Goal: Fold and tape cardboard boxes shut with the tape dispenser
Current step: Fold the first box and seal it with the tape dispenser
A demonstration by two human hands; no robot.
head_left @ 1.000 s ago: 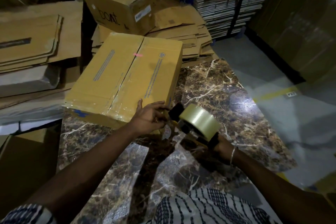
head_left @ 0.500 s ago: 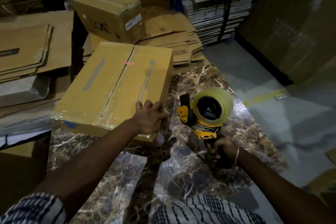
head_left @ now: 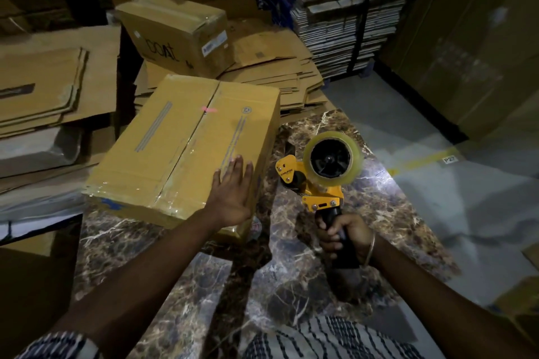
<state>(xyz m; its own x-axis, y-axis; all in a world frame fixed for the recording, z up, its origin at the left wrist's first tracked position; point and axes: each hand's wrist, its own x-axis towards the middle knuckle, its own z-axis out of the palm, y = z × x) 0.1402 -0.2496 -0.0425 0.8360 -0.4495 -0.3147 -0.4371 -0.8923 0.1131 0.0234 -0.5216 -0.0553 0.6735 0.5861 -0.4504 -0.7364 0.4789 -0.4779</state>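
Observation:
A closed yellow-brown cardboard box (head_left: 180, 143) lies on the marble table (head_left: 320, 242), with clear tape along its centre seam and near end. My left hand (head_left: 232, 192) lies flat with straight fingers on the box's near right corner. To the right of the box, my right hand (head_left: 344, 237) grips the black handle of a yellow tape dispenser (head_left: 318, 181). The dispenser stands upright, apart from the box, with its clear tape roll (head_left: 332, 159) on top.
A second taped box marked in black pen (head_left: 175, 32) sits behind on piles of flattened cartons (head_left: 271, 67). More flat cardboard (head_left: 49, 79) lies to the left. Strapped stacks of cardboard (head_left: 350, 9) stand at the back right. Grey floor with a yellow line (head_left: 425, 157) is on the right.
My left hand went from curled at the box's near corner to flat on its top. My right hand drew the tape dispenser away from the box and turned it upright.

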